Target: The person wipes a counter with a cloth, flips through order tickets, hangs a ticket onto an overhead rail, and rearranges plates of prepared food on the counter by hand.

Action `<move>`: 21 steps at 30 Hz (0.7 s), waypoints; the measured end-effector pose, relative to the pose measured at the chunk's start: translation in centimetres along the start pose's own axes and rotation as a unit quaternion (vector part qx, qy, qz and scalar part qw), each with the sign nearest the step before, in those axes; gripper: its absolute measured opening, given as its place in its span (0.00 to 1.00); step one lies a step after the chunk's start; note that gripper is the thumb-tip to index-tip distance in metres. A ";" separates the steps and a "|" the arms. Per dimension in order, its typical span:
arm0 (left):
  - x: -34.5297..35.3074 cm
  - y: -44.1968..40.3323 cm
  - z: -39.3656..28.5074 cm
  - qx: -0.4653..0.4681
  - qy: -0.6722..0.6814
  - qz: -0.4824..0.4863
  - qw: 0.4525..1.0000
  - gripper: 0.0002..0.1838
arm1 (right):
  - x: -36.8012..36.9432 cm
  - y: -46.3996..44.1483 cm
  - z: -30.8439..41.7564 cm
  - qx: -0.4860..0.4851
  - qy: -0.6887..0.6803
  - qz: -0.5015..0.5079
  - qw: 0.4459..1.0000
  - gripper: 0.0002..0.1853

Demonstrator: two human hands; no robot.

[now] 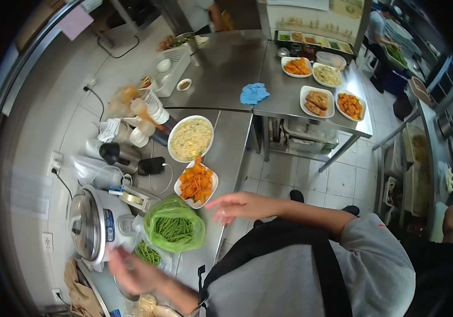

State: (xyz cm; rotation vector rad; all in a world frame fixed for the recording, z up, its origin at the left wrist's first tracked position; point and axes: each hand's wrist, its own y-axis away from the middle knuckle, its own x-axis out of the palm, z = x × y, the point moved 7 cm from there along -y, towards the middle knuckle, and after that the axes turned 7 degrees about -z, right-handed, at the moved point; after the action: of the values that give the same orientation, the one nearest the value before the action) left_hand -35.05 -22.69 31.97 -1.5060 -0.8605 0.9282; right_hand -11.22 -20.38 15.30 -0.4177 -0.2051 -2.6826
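Grasping nothing with the right hand (230,206), fingers loosely extended, near the plate (215,184) of orange food (195,184) at 10 o'clock and the green bag (199,235) of beans (173,229) at 8. Blurred at the left hand (137,272); cannot tell the grip. Near there, more beans (148,254) at 1 o'clock, cooker (85,224) at 10.

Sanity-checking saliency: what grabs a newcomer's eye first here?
The bright green bag of green beans, on the counter between the left hand and right hand. Then the orange food in a white dish beside the right hand, and the crumpled blue cloth on the steel surface farther forward.
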 end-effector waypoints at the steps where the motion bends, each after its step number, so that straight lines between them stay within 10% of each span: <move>1: 2.8 1.8 -2.7 -0.053 0.138 0.019 0.989 0.09 | -0.4 0.6 0.7 0.013 -0.066 -0.012 0.998 0.25; 5: 10.7 8.4 -17.8 0.030 0.422 0.202 0.883 0.19 | -6.0 4.2 3.4 -0.033 -0.295 -0.136 0.945 0.28; 14: 16.6 14.4 -38.9 0.121 0.651 0.409 0.628 0.21 | -26.4 23.7 2.5 -0.040 -0.193 -0.458 0.867 0.26; 18: 19.0 16.1 -44.9 0.064 0.672 0.440 0.592 0.17 | -37.7 35.6 5.2 0.100 0.238 -0.629 0.733 0.26; 21: 20.3 16.4 -46.9 0.032 0.647 0.453 0.613 0.17 | -42.1 38.3 7.4 0.128 0.277 -0.661 0.686 0.20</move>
State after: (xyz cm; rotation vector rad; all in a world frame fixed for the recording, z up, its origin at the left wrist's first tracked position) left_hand 16.49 -26.14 17.33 -1.9862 1.0958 0.2281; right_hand 43.41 -37.48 11.84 1.0953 -0.9863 -3.8100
